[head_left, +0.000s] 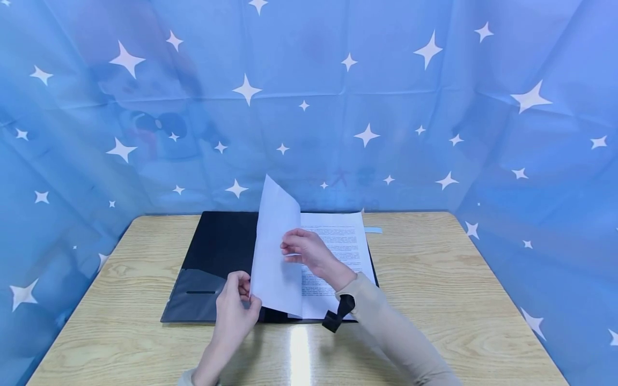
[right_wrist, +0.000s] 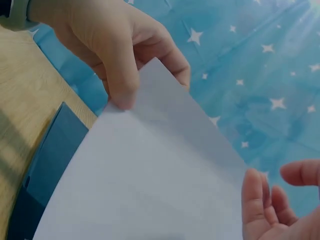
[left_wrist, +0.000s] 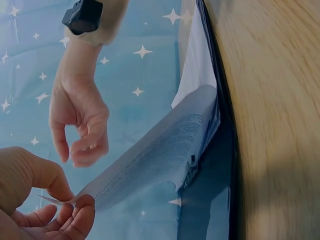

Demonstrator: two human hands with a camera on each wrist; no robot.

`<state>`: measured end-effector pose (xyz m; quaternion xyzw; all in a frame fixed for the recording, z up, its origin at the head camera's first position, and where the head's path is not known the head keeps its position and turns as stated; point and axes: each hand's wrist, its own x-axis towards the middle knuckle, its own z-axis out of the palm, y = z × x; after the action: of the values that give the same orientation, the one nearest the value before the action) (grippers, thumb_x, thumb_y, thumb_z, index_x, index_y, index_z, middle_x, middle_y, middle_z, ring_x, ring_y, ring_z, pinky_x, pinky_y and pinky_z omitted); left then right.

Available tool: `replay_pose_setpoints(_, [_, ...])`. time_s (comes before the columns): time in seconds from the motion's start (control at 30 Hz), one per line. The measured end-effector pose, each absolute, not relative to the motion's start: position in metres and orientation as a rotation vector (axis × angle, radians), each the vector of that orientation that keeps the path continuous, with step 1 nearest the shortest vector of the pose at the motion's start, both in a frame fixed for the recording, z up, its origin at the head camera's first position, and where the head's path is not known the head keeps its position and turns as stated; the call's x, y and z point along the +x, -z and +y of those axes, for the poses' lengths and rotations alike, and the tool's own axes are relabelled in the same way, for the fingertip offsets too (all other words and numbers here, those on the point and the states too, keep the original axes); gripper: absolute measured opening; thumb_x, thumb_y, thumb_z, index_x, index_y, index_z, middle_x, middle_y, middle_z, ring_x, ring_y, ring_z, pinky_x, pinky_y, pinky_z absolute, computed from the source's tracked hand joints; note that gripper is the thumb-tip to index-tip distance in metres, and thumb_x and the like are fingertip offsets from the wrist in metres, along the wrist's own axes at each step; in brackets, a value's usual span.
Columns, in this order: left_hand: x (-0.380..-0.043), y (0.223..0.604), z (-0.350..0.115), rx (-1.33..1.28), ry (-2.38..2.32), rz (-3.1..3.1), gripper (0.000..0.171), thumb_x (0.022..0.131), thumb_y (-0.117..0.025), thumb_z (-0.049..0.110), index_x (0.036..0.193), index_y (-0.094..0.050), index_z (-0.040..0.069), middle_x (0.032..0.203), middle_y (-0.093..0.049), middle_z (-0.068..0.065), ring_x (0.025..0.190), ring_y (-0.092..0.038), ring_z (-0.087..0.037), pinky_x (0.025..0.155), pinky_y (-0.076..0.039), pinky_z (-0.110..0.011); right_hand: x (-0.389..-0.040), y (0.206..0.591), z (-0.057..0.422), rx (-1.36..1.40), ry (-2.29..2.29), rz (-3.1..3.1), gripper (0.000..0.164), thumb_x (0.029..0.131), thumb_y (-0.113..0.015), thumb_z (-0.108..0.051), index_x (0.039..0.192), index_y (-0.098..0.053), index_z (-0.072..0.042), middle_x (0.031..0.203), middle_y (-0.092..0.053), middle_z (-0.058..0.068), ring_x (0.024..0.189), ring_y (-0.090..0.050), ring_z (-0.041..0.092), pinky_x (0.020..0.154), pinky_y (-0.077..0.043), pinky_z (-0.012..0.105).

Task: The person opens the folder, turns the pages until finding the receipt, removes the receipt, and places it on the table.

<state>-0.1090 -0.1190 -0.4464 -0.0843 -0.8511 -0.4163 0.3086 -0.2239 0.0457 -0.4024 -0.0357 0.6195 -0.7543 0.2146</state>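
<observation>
An open black folder (head_left: pixel 224 236) lies on the table with printed pages (head_left: pixel 338 271) on its right side. One sheet (head_left: pixel 275 252) is lifted and stands up across the folder's middle. At its near corner my left hand (head_left: pixel 236 303) pinches the sheet between thumb and fingers; the right wrist view shows the thumb on the blank face. Small print covers the other face of the sheet (left_wrist: pixel 160 142) in the left wrist view. My right hand (head_left: pixel 311 252), fingers loosely bent, is over the pages beside the raised sheet. Its thumb and fingers (right_wrist: pixel 254 200) are apart, holding nothing.
The folder's left cover has a grey pocket (head_left: pixel 193 300) with a slit. A light blue tab (head_left: pixel 373 230) sticks out at the folder's right edge. The wooden table (head_left: pixel 458 300) meets a blue star-patterned curtain (head_left: pixel 309 123) at the back and sides.
</observation>
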Motion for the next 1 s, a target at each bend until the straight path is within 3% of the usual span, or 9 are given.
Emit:
replay_pose_setpoints(0.27, [-0.109,0.451,-0.130,-0.244,1.062,-2.230,0.049,0.056,-0.056,-0.024,0.101,-0.050,-0.006,0.076,-0.050,-0.008,0.065,-0.050,-0.014,0.052,-0.045,-0.015,-0.229,0.407,0.059,-0.101,2.095,1.694,0.004,0.092,-0.053,-0.008,0.090,-0.055,-0.005,0.080,-0.060,0.004,0.070,-0.059,0.012,0.068,-0.052,0.027])
replay_pose_setpoints(0.5, [-0.107,0.452,-0.135,-0.287,1.050,-2.259,0.066,0.056,-0.058,-0.027,0.117,-0.052,-0.003,0.076,-0.049,-0.005,0.065,-0.048,-0.011,0.051,-0.046,-0.020,-0.234,0.411,0.069,-0.076,2.081,1.728,0.003,0.092,-0.054,-0.008,0.091,-0.056,-0.006,0.081,-0.061,0.005,0.071,-0.060,0.013,0.070,-0.053,0.027])
replay_pose_setpoints(0.73, [-0.104,0.459,-0.142,-0.260,1.004,-2.322,0.071,0.059,-0.061,-0.025,0.125,-0.049,-0.002,0.077,-0.049,-0.006,0.063,-0.046,-0.010,0.051,-0.045,-0.020,-0.239,0.420,0.081,-0.054,2.044,1.788,0.012,0.092,-0.053,-0.008,0.098,-0.054,0.002,0.084,-0.060,0.008,0.071,-0.060,0.014,0.070,-0.052,0.026])
replay_pose_setpoints(1.0, [-0.105,0.469,-0.153,-0.243,0.937,-2.354,0.069,0.057,-0.063,-0.023,0.122,-0.052,-0.001,0.072,-0.046,-0.004,0.056,-0.041,-0.005,0.047,-0.039,-0.021,-0.243,0.428,0.095,-0.013,2.045,1.790,0.009,0.092,-0.053,-0.008,0.096,-0.053,0.000,0.083,-0.060,0.007,0.071,-0.060,0.014,0.069,-0.052,0.026])
